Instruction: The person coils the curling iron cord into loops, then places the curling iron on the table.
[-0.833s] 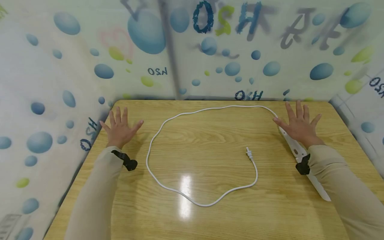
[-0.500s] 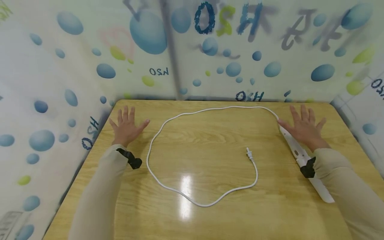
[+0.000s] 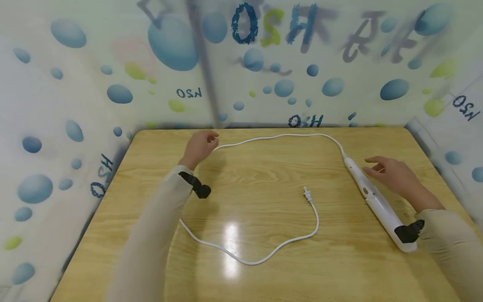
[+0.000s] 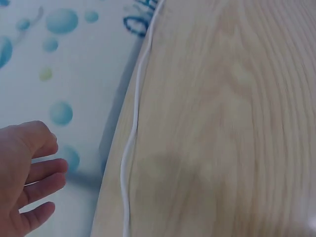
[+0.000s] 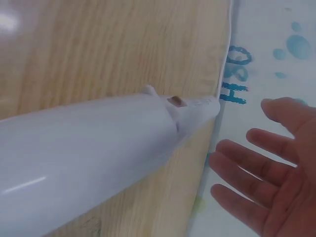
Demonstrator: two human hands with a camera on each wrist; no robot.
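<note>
A long white hair straightener [image 3: 383,209] lies slantwise at the right of the table, its narrow end pointing away from me. My right hand [image 3: 398,178] hovers just to its right, fingers loosely bent and apart from it; the right wrist view shows the straightener's smooth white body [image 5: 89,153] large beside the hand. From its far end a white cord [image 3: 279,136] runs in a wide loop to a two-pin plug [image 3: 307,194]. Over the cord's far left bend hangs my left hand [image 3: 199,147], fingers loosely curled and holding nothing. My left forearm hides part of the loop.
The wood-grain table [image 3: 260,176] ends at the far side against a wall covering [image 3: 234,75] with printed blue and green drops. A similar covering stands to the left and right. Each wrist carries a black strap-on camera [image 3: 201,191].
Both hands were spread flat with fingers apart. The left has moved right and away from me, to the cord; the right has drawn back toward me, beside the straightener. Both now have bent fingers.
</note>
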